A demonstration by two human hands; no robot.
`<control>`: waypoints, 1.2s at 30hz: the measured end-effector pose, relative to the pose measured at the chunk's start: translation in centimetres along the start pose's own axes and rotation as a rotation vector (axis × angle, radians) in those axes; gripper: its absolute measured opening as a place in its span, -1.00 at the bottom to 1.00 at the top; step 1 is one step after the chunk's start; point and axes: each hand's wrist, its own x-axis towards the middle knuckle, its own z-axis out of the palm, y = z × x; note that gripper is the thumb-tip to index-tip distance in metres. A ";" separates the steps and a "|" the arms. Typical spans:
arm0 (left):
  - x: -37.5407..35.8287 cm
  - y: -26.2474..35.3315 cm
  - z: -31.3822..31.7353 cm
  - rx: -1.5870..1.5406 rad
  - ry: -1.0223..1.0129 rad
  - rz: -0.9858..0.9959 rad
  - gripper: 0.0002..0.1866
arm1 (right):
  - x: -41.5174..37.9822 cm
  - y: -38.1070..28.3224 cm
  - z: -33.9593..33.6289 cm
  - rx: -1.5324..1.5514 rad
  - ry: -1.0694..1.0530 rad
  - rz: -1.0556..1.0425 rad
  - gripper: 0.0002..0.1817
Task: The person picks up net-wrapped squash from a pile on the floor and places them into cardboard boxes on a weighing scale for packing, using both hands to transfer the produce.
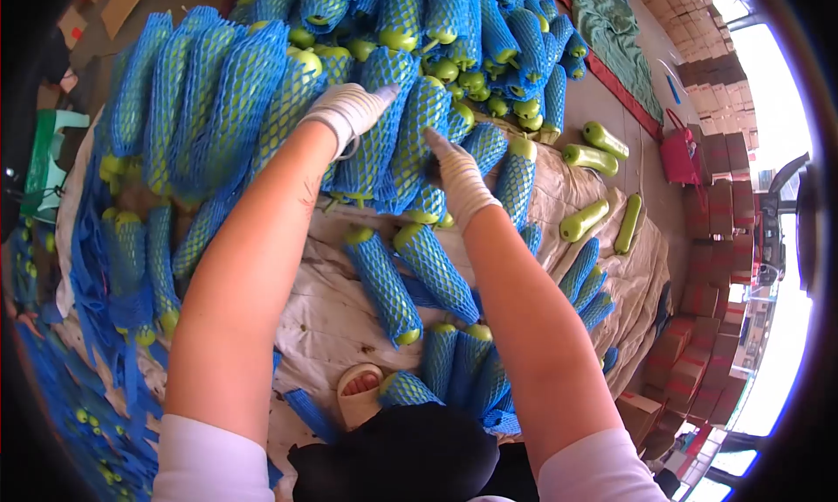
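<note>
Long green gourds in blue foam net sleeves lie heaped in a big pile (262, 83) on a pale sheet (332, 319). Both my hands wear white gloves. My left hand (347, 111) rests on top of one netted gourd (371, 127) in the pile, fingers curled over it. My right hand (456, 175) presses against the neighbouring netted gourd (417, 140), its fingers stretched along the gourd's side. Two netted gourds (410, 279) lie loose on the sheet between my forearms.
Several bare green gourds (598, 183) lie at the right on the sheet. A red bag (679, 153) stands beyond them. Stacked cardboard boxes (711, 266) line the right side. Loose blue net sleeves (96, 354) cover the floor at left. My sandalled foot (358, 388) shows below.
</note>
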 end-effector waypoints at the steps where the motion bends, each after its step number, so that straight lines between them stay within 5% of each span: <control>1: -0.3 0.3 -0.3 0.002 -0.033 -0.010 -0.06 | -0.5 0.0 -0.1 0.139 -0.005 0.043 -0.05; 4: -0.7 0.8 0.9 0.067 0.038 -0.012 0.02 | -1.3 0.5 -0.2 0.271 -0.011 0.034 -0.03; 8: -1.9 1.7 0.5 0.116 0.010 -0.002 -0.01 | -0.2 0.7 -0.4 -0.039 -0.031 0.012 0.02; 12: -2.0 0.8 0.6 0.016 -0.005 0.010 -0.06 | -2.0 1.3 0.1 0.213 -0.040 -0.053 -0.04; 16: -0.4 -1.6 2.4 -0.266 0.080 0.069 -0.02 | -4.2 0.7 0.1 0.438 -0.137 -0.093 -0.01; 19: -2.8 -1.8 3.9 -0.995 -0.021 0.224 -0.24 | -4.7 1.8 -0.1 0.448 -0.278 -0.045 0.05; 22: -7.0 -1.6 3.4 -1.324 -0.246 0.317 -0.12 | -5.7 3.9 0.2 0.541 -0.406 0.006 0.12; 24: -9.0 -1.9 4.3 -1.232 -0.226 0.485 0.00 | -8.2 4.1 1.7 0.688 -0.467 -0.010 0.12; 26: -11.7 -1.9 5.9 -1.240 -0.179 0.549 0.12 | -10.7 5.3 1.6 0.749 -0.428 0.010 0.04; 29: -17.1 -1.9 8.5 -1.280 -0.191 0.543 0.15 | -16.3 6.6 -0.5 0.664 -0.349 -0.043 0.26; 36: -30.4 6.8 6.8 -1.714 -0.761 0.510 0.23 | -34.6 -1.7 -8.5 0.515 0.064 -0.477 0.28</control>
